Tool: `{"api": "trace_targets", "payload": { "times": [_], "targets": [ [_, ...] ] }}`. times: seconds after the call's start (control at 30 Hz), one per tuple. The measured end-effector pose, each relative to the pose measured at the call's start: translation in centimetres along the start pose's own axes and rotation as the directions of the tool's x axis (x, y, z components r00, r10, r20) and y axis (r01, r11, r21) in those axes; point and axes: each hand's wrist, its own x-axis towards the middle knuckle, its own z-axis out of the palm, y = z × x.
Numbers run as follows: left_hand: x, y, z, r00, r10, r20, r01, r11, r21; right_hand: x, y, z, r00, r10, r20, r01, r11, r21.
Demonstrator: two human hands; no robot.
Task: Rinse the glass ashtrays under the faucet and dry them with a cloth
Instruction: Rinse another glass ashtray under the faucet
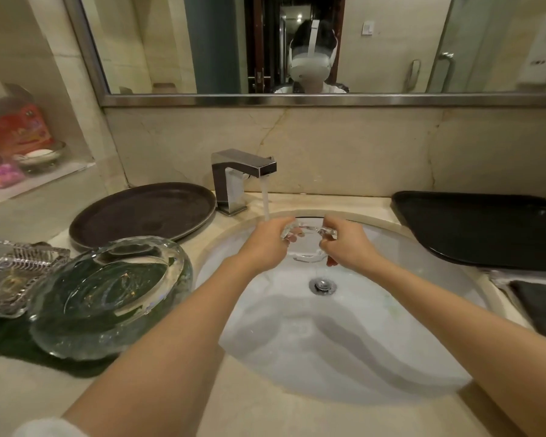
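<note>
Over the white sink (391, 342), my left hand (268, 244) and my right hand (347, 247) both grip a small clear glass ashtray (308, 239), one on each side. It is tilted up on edge. Water runs from the chrome faucet (243, 171) and falls just past my left hand's fingers. A large round glass ashtray (108, 294) leans on a dark green cloth (19, 345) at the left. A ridged rectangular glass ashtray (13, 275) lies beside it.
A round brown tray (142, 212) sits left of the faucet. A black rectangular tray (486, 228) lies on the counter at the right, with a dark cloth (542, 307) in front of it. A shelf niche at far left holds a soap dish (40, 156) and packets.
</note>
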Motion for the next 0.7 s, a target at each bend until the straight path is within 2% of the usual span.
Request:
{"api": "trace_targets", "payload": {
  "times": [0.07, 0.13, 0.2, 0.3, 0.43, 0.53, 0.63, 0.7],
  "targets": [
    [-0.8, 0.0, -0.2, 0.998, 0.066, 0.0, -0.065, 0.981, 0.184, -1.0, 0.1, -0.4, 0.99, -0.137, 0.024, 0.139, 0.98, -0.145],
    [-1.6, -0.2, -0.3, 0.991, 0.132, 0.015, -0.129, 0.93, 0.344, -2.0, 0.5, -0.6, 0.946, -0.324, 0.02, 0.316, 0.902, -0.296],
    [-2.2, -0.4, -0.1, 0.981, 0.189, 0.047, -0.189, 0.873, 0.45, -2.7, 1.0, -0.6, 0.911, -0.408, 0.057, 0.399, 0.838, -0.372],
    [-3.1, -0.8, 0.7, 0.976, 0.175, 0.132, -0.218, 0.833, 0.509, -3.5, 1.2, -0.3, 0.934, -0.32, 0.158, 0.356, 0.82, -0.448],
    [-3.2, -1.0, 0.9, 0.977, 0.211, 0.026, -0.197, 0.851, 0.486, -3.7, 1.4, -0.3, 0.941, -0.323, 0.097, 0.331, 0.829, -0.451],
    [-3.4, -0.5, 0.9, 0.974, 0.218, 0.059, -0.21, 0.781, 0.589, -3.6, 1.1, -0.5, 0.952, -0.251, 0.177, 0.306, 0.826, -0.474],
    [-3.3, -0.3, 0.7, 0.968, 0.243, -0.059, -0.18, 0.841, 0.51, -3.6, 0.8, -1.1, 0.94, -0.328, 0.093, 0.331, 0.815, -0.476],
    [-3.3, 0.2, 0.7, 0.974, 0.225, 0.022, -0.198, 0.8, 0.566, -3.8, 0.6, -1.4, 0.949, -0.279, 0.149, 0.316, 0.817, -0.482]
  ]
}}
